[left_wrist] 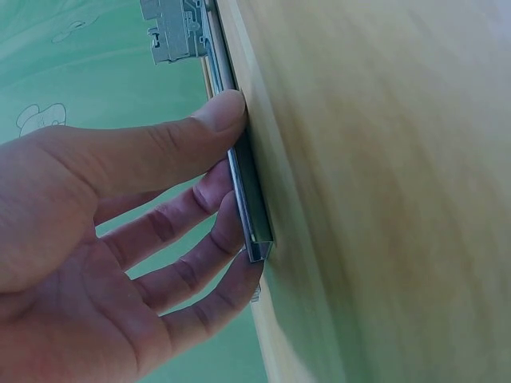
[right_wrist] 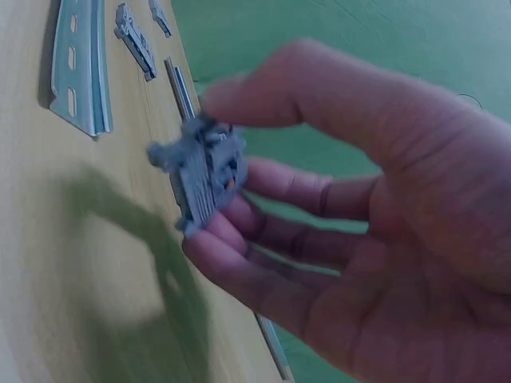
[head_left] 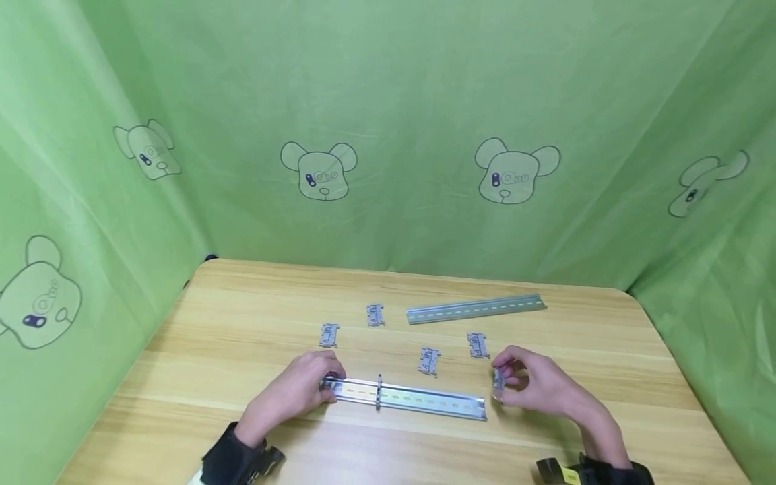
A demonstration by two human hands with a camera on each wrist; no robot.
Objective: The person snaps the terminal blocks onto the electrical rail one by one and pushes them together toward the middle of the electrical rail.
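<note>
The green cloth (head_left: 412,81), with outlined animal heads printed on it, fills the upper part of the frame and comes down along both sides. Below it I see the wooden table (head_left: 376,448), which takes most of the lower part. On this table there are two slotted metal rails: the longer-looking near rail (head_left: 436,402) lies at lower centre, slightly sloping down to the right, and the far rail (head_left: 479,309) lies above it, a little right of centre. The left hand (head_left: 297,384), at lower left of centre, grips the left end of the near rail, with the thumb on one long edge and the fingers at the other. The right hand (head_left: 539,380), at lower right, holds a small grey module (right_wrist: 207,175) pinched between thumb and fingertips, just beside the right end of the near rail and apart from it. Each wrist wears a black band. A mounted module (head_left: 378,392) stands upright across the near rail, to the left of its middle. Four loose modules lie flat on the table: two in the middle, left of the far rail (head_left: 329,335) (head_left: 375,314), and two more below this rail (head_left: 429,362) (head_left: 477,345).
</note>
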